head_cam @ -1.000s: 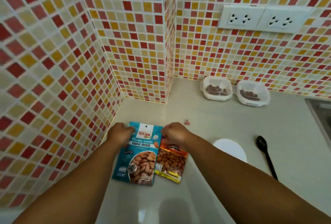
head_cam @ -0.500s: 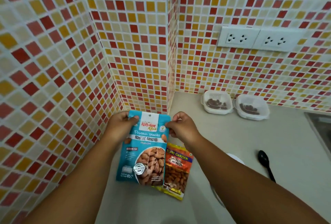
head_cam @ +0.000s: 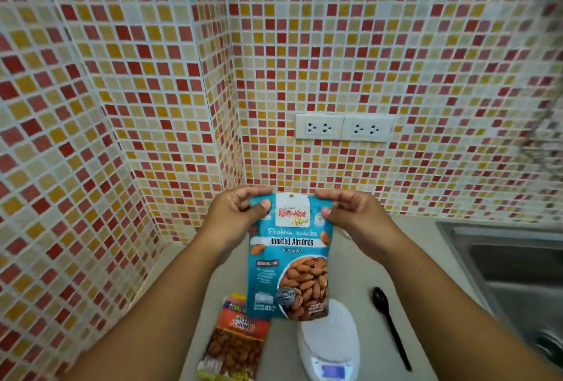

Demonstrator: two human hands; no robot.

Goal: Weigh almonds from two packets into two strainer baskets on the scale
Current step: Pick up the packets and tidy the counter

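I hold a blue packet of roasted almonds (head_cam: 289, 259) upright above the counter. My left hand (head_cam: 237, 216) pinches its top left corner and my right hand (head_cam: 350, 213) pinches its top right corner. An orange packet of salted almonds (head_cam: 234, 341) lies flat on the counter below, to the left. A white digital scale (head_cam: 329, 341) sits under the blue packet's lower edge, its plate bare and its display lit. The strainer baskets are hidden behind my hands and the packet.
A black plastic spoon (head_cam: 390, 326) lies right of the scale. A steel sink (head_cam: 511, 277) takes up the right side. Mosaic-tiled walls close the left and back, with a jutting corner (head_cam: 231, 106). Two white wall sockets (head_cam: 344, 127) sit above the counter.
Both hands have lifted the blue packet off the counter and hold it higher and upright. The view has tilted up, and the baskets have passed out of sight.
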